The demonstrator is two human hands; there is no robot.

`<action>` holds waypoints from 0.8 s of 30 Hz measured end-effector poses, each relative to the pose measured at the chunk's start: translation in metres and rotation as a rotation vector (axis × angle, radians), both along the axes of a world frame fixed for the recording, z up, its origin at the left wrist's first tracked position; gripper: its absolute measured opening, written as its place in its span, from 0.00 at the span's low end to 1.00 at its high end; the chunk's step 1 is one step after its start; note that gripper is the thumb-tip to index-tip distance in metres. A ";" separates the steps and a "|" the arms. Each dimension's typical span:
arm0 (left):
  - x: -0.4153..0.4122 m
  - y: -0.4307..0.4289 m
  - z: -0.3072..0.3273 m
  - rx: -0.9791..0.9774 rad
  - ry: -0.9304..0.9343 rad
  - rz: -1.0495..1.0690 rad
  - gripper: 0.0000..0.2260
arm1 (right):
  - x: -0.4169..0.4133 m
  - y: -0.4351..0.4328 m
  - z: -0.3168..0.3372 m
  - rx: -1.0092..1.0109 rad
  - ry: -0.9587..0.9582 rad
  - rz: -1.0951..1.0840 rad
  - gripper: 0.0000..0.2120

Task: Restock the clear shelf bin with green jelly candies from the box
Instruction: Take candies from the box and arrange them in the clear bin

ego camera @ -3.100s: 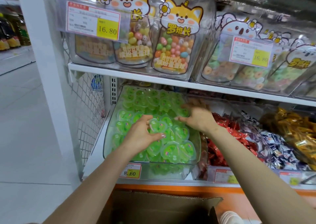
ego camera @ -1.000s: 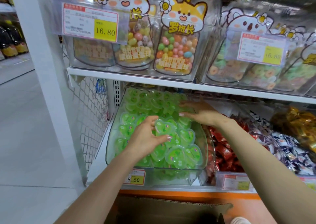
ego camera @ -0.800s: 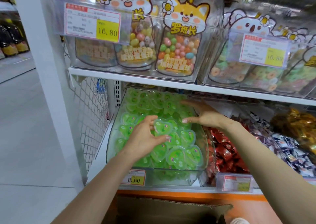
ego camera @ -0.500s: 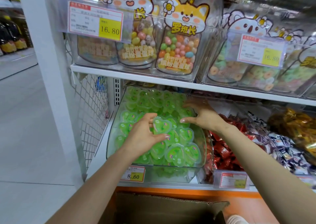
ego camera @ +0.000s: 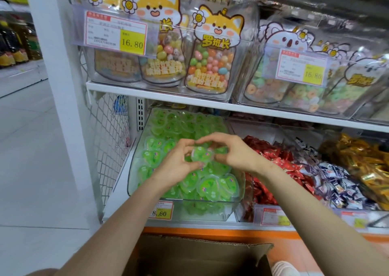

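Note:
A clear shelf bin [ego camera: 134, 170] on the lower shelf is piled with several heart-shaped green jelly candies [ego camera: 210, 187]. Above the pile, one green jelly candy [ego camera: 201, 154] is held between both hands. My left hand [ego camera: 179, 162] pinches it from the left with thumb and fingers. My right hand [ego camera: 231, 151] pinches its right side, fingers curled over its top. A brown cardboard box [ego camera: 200, 256] stands open below the shelf at the bottom of the view; its inside is dark.
To the right of the bin lie red-wrapped [ego camera: 271, 166], blue-white [ego camera: 336, 183] and gold-wrapped [ego camera: 366, 159] candies. The upper shelf [ego camera: 189, 98] carries clear bins of candy bags with price tags. A wire mesh panel [ego camera: 109, 145] and a white post [ego camera: 63, 107] close the left side.
My right hand has come left from the pile's right side to meet my left hand; both now hold one jelly candy lifted slightly above the pile.

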State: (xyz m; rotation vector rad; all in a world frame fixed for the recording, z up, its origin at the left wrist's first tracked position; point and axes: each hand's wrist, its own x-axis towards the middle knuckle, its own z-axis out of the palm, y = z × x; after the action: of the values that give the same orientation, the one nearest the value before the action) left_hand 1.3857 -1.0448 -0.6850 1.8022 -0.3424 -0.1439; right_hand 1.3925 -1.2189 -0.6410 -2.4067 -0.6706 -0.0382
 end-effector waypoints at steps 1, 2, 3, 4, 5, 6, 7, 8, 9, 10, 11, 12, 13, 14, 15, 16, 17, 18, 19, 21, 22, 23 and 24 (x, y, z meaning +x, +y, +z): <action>0.001 0.000 -0.002 0.008 0.010 -0.008 0.22 | -0.003 -0.001 -0.003 -0.007 0.003 -0.018 0.24; 0.001 0.000 -0.004 0.006 0.022 0.001 0.19 | -0.006 -0.001 -0.006 -0.020 0.008 -0.036 0.22; 0.001 0.000 -0.006 -0.011 0.038 0.030 0.16 | -0.008 -0.003 -0.008 -0.044 0.013 -0.050 0.20; 0.001 0.001 -0.008 -0.032 0.054 0.071 0.14 | -0.009 -0.004 -0.010 -0.078 0.011 -0.056 0.18; 0.001 0.002 -0.008 -0.047 0.056 0.117 0.13 | -0.010 -0.005 -0.012 -0.125 -0.007 -0.055 0.18; 0.002 0.003 -0.008 -0.044 0.044 0.164 0.13 | -0.010 -0.006 -0.013 -0.177 -0.035 -0.050 0.20; 0.002 0.004 -0.008 -0.031 0.020 0.211 0.12 | -0.009 -0.008 -0.013 -0.216 -0.061 -0.044 0.21; 0.003 0.006 -0.008 -0.004 -0.013 0.264 0.11 | -0.008 -0.009 -0.014 -0.235 -0.079 -0.040 0.22; 0.003 0.008 -0.008 0.044 -0.050 0.321 0.10 | -0.008 -0.010 -0.014 -0.239 -0.086 -0.042 0.23; 0.002 0.009 -0.007 0.098 -0.077 0.368 0.08 | -0.007 -0.011 -0.014 -0.246 -0.094 -0.051 0.24; 0.003 0.011 -0.007 0.131 -0.086 0.387 0.06 | -0.006 -0.012 -0.015 -0.264 -0.106 -0.065 0.25; 0.003 0.011 -0.008 0.136 -0.075 0.375 0.04 | -0.005 -0.011 -0.016 -0.288 -0.124 -0.074 0.28; 0.002 0.010 -0.008 0.124 -0.051 0.341 0.04 | -0.004 -0.010 -0.017 -0.313 -0.139 -0.078 0.30; 0.001 0.008 -0.008 0.112 -0.032 0.301 0.04 | -0.004 -0.007 -0.018 -0.336 -0.144 -0.076 0.33; -0.001 0.007 -0.007 0.116 -0.027 0.261 0.02 | -0.003 -0.005 -0.019 -0.360 -0.138 -0.079 0.34; -0.003 0.006 -0.006 0.131 -0.040 0.232 0.01 | -0.002 -0.002 -0.018 -0.384 -0.129 -0.087 0.35; -0.003 0.005 -0.006 0.144 -0.055 0.211 0.03 | -0.001 0.000 -0.018 -0.407 -0.116 -0.095 0.36; -0.003 0.005 -0.007 0.152 -0.068 0.200 0.03 | 0.000 0.002 -0.018 -0.426 -0.106 -0.100 0.36; -0.004 0.005 -0.006 0.157 -0.077 0.195 0.04 | 0.001 0.004 -0.018 -0.434 -0.092 -0.103 0.36; -0.002 0.005 -0.007 0.159 -0.094 0.194 0.04 | 0.003 0.006 -0.020 -0.428 -0.068 -0.114 0.37; -0.002 0.006 -0.007 0.161 -0.110 0.203 0.04 | 0.005 0.006 -0.020 -0.412 -0.071 -0.126 0.37; -0.001 0.007 -0.006 0.163 -0.128 0.216 0.05 | 0.008 0.006 -0.020 -0.390 -0.081 -0.148 0.36; -0.001 0.009 -0.004 0.159 -0.145 0.231 0.05 | 0.012 0.004 -0.019 -0.364 -0.100 -0.181 0.35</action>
State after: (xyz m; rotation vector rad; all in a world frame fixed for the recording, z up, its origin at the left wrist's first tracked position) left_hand 1.3850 -1.0354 -0.6895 2.0003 -0.2273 0.1254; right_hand 1.4045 -1.2147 -0.6595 -2.8272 -0.5382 -0.1216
